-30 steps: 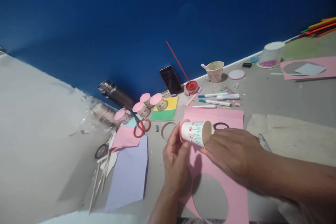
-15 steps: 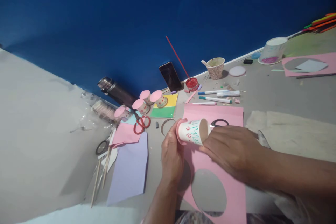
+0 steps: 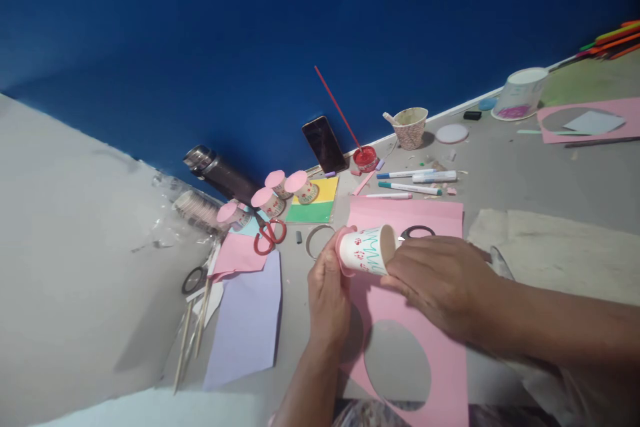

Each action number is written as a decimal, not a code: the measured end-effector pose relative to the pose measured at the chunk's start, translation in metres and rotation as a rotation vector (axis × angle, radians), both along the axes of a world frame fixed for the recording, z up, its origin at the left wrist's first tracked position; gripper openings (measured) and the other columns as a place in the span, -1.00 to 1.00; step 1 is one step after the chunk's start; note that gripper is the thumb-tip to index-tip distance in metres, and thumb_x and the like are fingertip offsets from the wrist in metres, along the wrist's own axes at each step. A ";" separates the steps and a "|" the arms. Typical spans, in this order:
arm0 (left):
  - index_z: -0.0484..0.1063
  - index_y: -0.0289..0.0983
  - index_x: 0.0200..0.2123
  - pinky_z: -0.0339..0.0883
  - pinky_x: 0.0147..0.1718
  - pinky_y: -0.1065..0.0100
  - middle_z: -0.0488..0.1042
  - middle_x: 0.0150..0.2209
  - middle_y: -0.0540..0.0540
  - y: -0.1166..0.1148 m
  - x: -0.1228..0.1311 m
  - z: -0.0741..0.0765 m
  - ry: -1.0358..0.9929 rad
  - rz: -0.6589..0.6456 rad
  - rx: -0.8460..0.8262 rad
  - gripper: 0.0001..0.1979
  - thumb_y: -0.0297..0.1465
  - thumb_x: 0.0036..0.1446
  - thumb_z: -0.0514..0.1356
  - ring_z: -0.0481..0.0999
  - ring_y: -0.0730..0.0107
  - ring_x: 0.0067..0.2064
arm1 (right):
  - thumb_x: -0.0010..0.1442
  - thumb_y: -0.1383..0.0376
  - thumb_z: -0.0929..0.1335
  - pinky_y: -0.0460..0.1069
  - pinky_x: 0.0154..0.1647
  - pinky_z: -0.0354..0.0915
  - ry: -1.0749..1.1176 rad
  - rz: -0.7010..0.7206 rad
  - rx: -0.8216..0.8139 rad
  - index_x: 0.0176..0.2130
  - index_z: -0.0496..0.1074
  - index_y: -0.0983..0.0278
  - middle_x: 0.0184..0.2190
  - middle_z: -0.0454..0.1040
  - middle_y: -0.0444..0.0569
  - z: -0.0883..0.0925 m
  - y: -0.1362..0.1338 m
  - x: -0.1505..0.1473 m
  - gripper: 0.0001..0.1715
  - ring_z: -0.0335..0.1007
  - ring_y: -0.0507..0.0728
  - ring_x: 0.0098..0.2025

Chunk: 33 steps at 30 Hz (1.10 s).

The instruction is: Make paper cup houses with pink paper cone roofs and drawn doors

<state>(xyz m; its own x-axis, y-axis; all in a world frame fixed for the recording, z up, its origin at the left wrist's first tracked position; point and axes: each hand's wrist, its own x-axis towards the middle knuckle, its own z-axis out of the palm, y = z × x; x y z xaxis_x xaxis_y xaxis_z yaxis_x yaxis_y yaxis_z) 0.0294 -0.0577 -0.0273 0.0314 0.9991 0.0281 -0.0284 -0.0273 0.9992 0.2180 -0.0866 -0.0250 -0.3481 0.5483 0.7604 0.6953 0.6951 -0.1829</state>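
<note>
A small white paper cup point(image 3: 367, 250) with red paw prints, green scribbles and a pink paper disc on its base lies on its side between my hands. My left hand point(image 3: 327, 293) pinches the pink-capped end. My right hand point(image 3: 440, 283) grips the open rim end. Both hover over a pink paper sheet point(image 3: 425, 360) with a round hole cut in it. Black-handled scissors point(image 3: 417, 232) lie on that sheet, just behind my right hand.
Several finished pink-capped cups point(image 3: 273, 197) stand near red scissors point(image 3: 270, 235) and a yellow-green card point(image 3: 315, 203). Markers point(image 3: 415, 180), a red paint pot with a brush point(image 3: 365, 159), a phone point(image 3: 324, 145), a flask point(image 3: 220, 177), a lilac sheet point(image 3: 247, 323) and wooden sticks point(image 3: 187, 340) lie around.
The cup and both hands have shifted slightly left and up in the picture, and the camera has tilted a little. The grip on the cup is unchanged.
</note>
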 end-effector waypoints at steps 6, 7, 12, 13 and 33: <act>0.62 -0.28 0.08 0.46 0.11 0.23 0.63 0.13 -0.26 -0.001 0.003 0.001 -0.088 0.023 -0.010 -0.53 -0.05 0.39 0.18 0.60 0.08 0.17 | 0.50 0.34 0.27 0.07 -0.41 0.04 -0.004 0.013 -0.027 -0.34 0.43 0.29 -0.51 0.46 -0.11 -0.001 0.001 0.001 -0.68 0.31 0.12 -0.48; 0.62 -0.28 0.07 0.46 0.11 0.23 0.62 0.14 -0.25 -0.001 0.004 0.002 -0.104 0.028 -0.007 -0.54 -0.07 0.39 0.18 0.60 0.09 0.17 | 0.49 0.34 0.28 0.07 -0.40 0.06 -0.005 0.017 -0.035 -0.33 0.43 0.28 -0.50 0.47 -0.11 -0.001 0.001 0.001 -0.69 0.32 0.12 -0.47; 0.61 -0.26 0.06 0.46 0.10 0.24 0.62 0.14 -0.22 -0.001 0.004 0.003 -0.114 0.030 0.019 -0.62 -0.14 0.41 0.18 0.60 0.13 0.16 | 0.49 0.27 0.29 0.06 -0.37 0.13 -0.020 0.007 -0.114 -0.15 0.47 0.33 -0.39 0.50 -0.03 0.000 0.001 0.001 -0.78 0.37 0.18 -0.36; 0.61 -0.26 0.06 0.47 0.10 0.24 0.62 0.14 -0.23 -0.001 0.003 0.003 -0.110 0.026 0.019 -0.62 -0.15 0.41 0.17 0.59 0.13 0.16 | 0.48 0.26 0.29 0.05 -0.36 0.15 -0.017 0.013 -0.131 -0.15 0.48 0.33 -0.36 0.50 0.00 0.000 0.001 0.001 -0.78 0.37 0.18 -0.34; 0.69 -0.23 0.00 0.55 0.01 -0.01 0.70 0.02 -0.24 -0.005 0.015 0.022 0.036 0.193 -0.092 -0.52 -0.05 0.25 0.21 0.63 -0.18 0.10 | 0.26 -0.14 0.43 -0.20 -0.65 0.22 0.895 0.774 -1.603 -0.16 0.35 0.28 -0.71 0.41 -0.25 0.004 0.017 0.000 -0.45 0.35 -0.02 -0.72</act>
